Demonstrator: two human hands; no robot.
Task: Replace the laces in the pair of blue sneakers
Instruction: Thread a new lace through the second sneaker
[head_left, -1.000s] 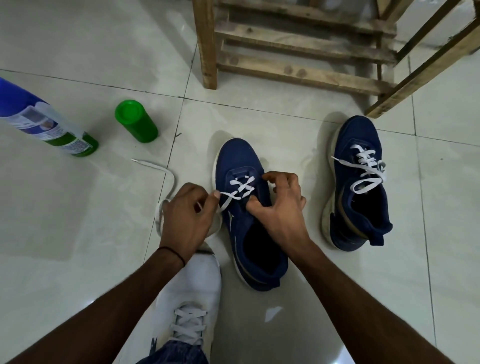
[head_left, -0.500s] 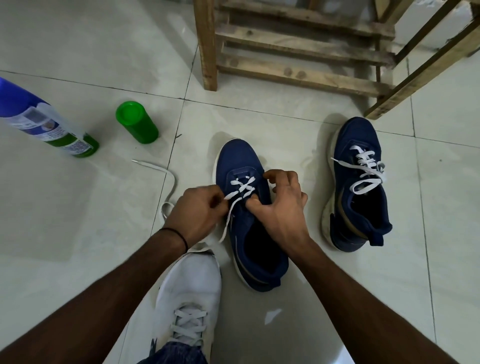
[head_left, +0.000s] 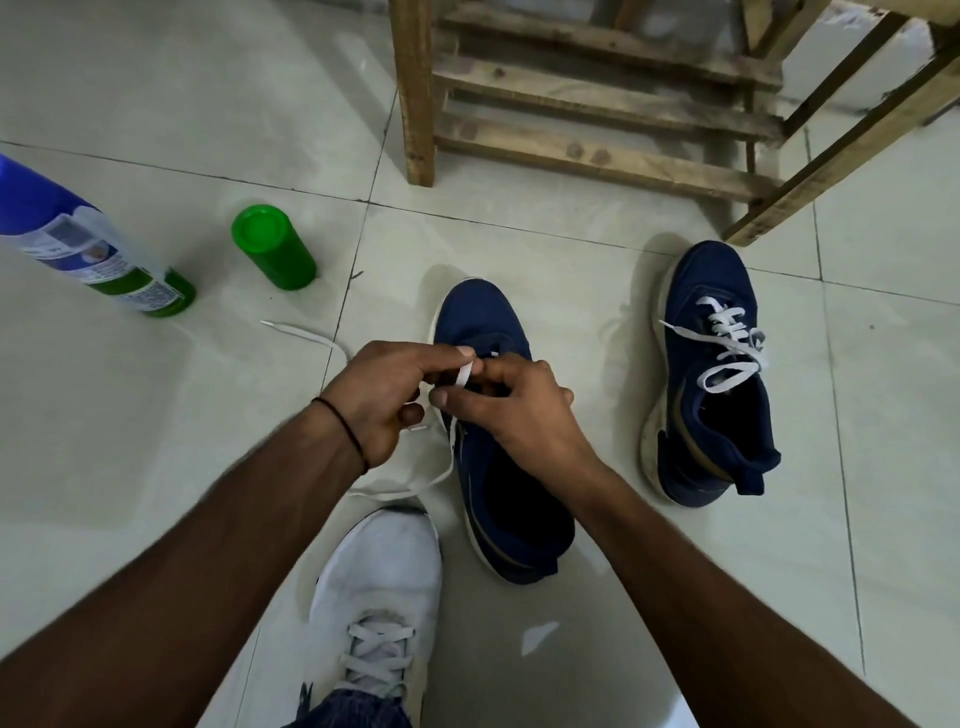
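Hiding the near sneaker (head_left: 511, 499)'s eyelets, left hand (head_left: 382, 397) and right hand (head_left: 511, 410) fingers pinch the lace (head_left: 464, 375); pale tiled floor (head_left: 156, 415), wooden frame (head_left: 597, 150) behind.

A pale tiled floor (head_left: 156, 467) carries two blue sneakers (head_left: 498, 441) (head_left: 711, 374), apart. A green cap (head_left: 272, 247), a spray can (head_left: 93, 249), a loose white lace (head_left: 311, 335) and a wooden frame (head_left: 597, 104) also rest there.

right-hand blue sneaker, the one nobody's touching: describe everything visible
The right-hand blue sneaker looks like navy fabric with a scuffed white sole and a tan side stripe. It sits upright on the tiled floor, toe pointing away toward the wooden frame. White lace threaded across the eyelets, untied, ends loose. Neither hand touches it.
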